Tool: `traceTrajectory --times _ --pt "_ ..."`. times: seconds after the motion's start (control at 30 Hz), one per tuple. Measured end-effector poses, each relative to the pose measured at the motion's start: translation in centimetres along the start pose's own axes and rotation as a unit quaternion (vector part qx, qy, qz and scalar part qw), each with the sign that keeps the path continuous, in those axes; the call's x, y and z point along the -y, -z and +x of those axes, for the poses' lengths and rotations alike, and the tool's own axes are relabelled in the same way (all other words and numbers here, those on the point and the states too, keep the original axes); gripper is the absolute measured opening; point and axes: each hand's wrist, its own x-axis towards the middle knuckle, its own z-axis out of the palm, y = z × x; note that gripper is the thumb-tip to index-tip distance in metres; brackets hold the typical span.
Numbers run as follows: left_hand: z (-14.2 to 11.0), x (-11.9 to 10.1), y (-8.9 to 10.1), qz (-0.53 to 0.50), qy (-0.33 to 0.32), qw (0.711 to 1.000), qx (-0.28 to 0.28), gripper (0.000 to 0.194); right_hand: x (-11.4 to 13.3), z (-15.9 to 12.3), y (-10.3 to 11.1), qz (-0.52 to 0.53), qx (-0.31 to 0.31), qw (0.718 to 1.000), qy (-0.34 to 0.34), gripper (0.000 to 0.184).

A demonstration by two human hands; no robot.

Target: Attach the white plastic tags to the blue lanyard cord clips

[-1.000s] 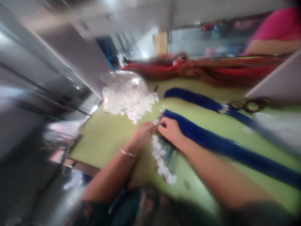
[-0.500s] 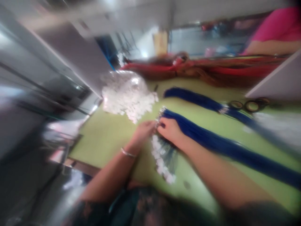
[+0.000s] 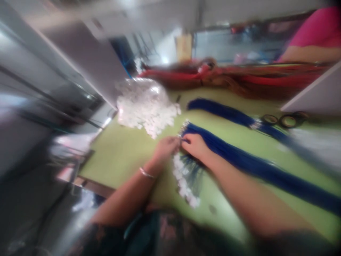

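Observation:
My left hand (image 3: 166,147), a bracelet on its wrist, is closed in a pinch at the end of a long blue wire bundle (image 3: 239,161); what its fingertips hold is too small and blurred to name. Touching or nearly touching it, my right hand (image 3: 195,144) pinches a blue wire near the bundle's tips. Just below both hands, a fanned row of white connectors (image 3: 182,181) on blue wires lies on the green tabletop (image 3: 114,149). Beyond my left hand, many loose white connectors (image 3: 151,119) spill from a clear plastic bag (image 3: 153,87).
A second blue wire bundle (image 3: 223,112), tied partway along, lies behind the first. Black tape rolls (image 3: 289,121) sit beside it at right. Red and brown wire bundles (image 3: 239,78) stretch across the back. A person's pink sleeve (image 3: 319,28) shows at upper right.
My hands stay together at the bundle's end, with small finger movements; the left fingers now sit more curled against the right. The whole view has shifted slightly.

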Motion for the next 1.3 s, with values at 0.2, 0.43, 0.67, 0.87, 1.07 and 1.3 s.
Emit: traceTrajectory --times 0.2,0.43,0.67,0.87,1.07,1.3 --pt "-1.0 -1.6 1.5 0.173 -0.039 0.977 0.119 0.018 0.4 0.2 0.5 0.113 -0.035 0.992 -0.05 0.013" --pt "2.1 -2.5 4.5 0.483 -0.199 0.842 -0.133 0.022 1.0 -0.1 0.7 0.216 -0.013 0.97 -0.113 0.014" --pt "3.0 -2.4 4.8 0.646 -0.111 0.747 -0.108 0.028 0.7 0.0 0.4 0.141 -0.037 0.988 -0.056 0.012" --pt "2.7 -2.4 6.2 0.622 -0.119 0.766 -0.113 0.03 0.8 -0.1 0.1 0.124 -0.053 0.991 -0.018 0.009" --pt "1.8 -2.2 3.9 0.248 -0.117 0.955 -0.117 0.023 0.9 -0.1 0.1 0.136 -0.065 0.989 -0.015 0.003" --pt "0.5 -1.7 0.9 -0.147 0.043 0.987 0.042 0.025 0.7 -0.1 0.2 0.186 -0.061 0.981 -0.012 0.008"
